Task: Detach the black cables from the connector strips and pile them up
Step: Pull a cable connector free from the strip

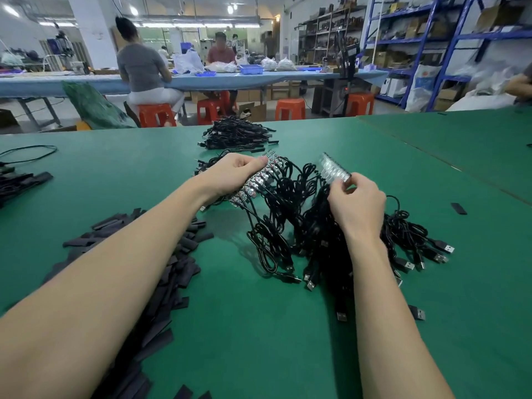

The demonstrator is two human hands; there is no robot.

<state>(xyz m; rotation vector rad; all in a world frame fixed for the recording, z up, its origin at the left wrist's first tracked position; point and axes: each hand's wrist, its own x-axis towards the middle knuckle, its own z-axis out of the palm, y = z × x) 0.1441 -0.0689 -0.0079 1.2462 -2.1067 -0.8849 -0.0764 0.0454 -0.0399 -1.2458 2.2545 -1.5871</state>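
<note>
L hand [236, 171] grips one connector strip [256, 180] w/ black cables [290, 208] hanging between both hands, R hand [355, 203] pinches the 2nd strip [335, 168] just right of them; risk: tangled loops snag, yanking could bend a strip.

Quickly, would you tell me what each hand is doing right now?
Left hand: closed, gripping a connector strip with black cables attached.
Right hand: closed, pinching a second connector strip.
</note>
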